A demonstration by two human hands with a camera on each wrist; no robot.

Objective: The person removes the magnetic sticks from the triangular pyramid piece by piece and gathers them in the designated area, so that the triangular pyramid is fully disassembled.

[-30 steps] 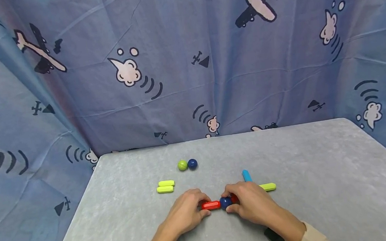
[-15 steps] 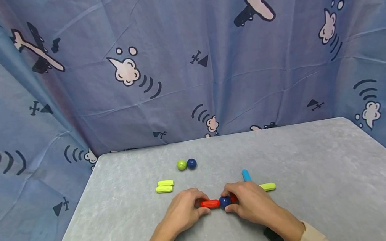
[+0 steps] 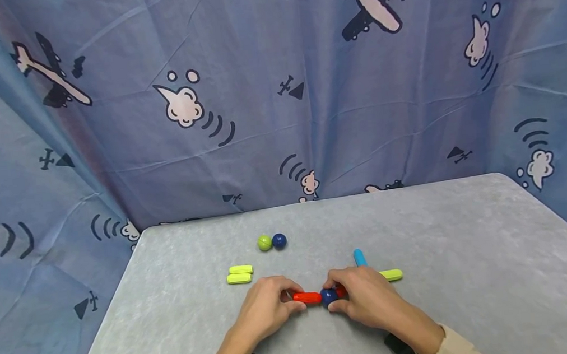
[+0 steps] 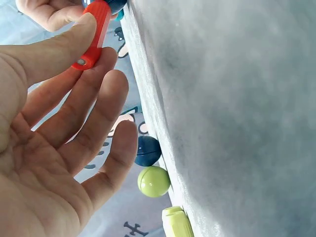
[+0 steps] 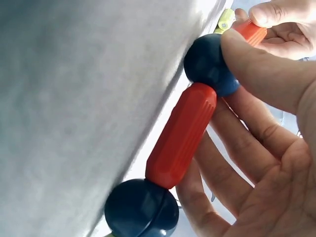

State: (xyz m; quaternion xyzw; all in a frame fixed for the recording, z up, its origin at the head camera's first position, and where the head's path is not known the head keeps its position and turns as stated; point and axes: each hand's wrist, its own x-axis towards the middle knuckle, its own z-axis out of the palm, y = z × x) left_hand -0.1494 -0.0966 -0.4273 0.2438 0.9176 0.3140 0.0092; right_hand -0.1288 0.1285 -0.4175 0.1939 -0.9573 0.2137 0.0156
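My left hand point(image 3: 269, 306) pinches the outer end of a red ribbed rod point(image 3: 307, 298) between thumb and fingers. The rod's other end meets a dark blue ball point(image 3: 329, 296), gripped by thumb and fingers of my right hand point(image 3: 365, 296). In the right wrist view, a second red rod point(image 5: 181, 136) runs from that ball point(image 5: 207, 61) to another dark blue ball point(image 5: 141, 208). The right hand mostly hides this part in the head view. Beyond it, a light blue rod point(image 3: 360, 257) and a yellow-green rod point(image 3: 391, 275) stick out; their inner ends are hidden.
On the grey table point(image 3: 445, 230), two yellow-green rods point(image 3: 240, 274) lie side by side to the left. Farther back, a yellow-green ball point(image 3: 264, 243) rests beside a dark blue ball point(image 3: 279, 241). A patterned blue curtain point(image 3: 260, 145) hangs behind the table.
The left end of the held red rod has tilted slightly upward in the head view, the left hand with it. The right hand keeps its grip on the blue ball. The view has shifted slightly.
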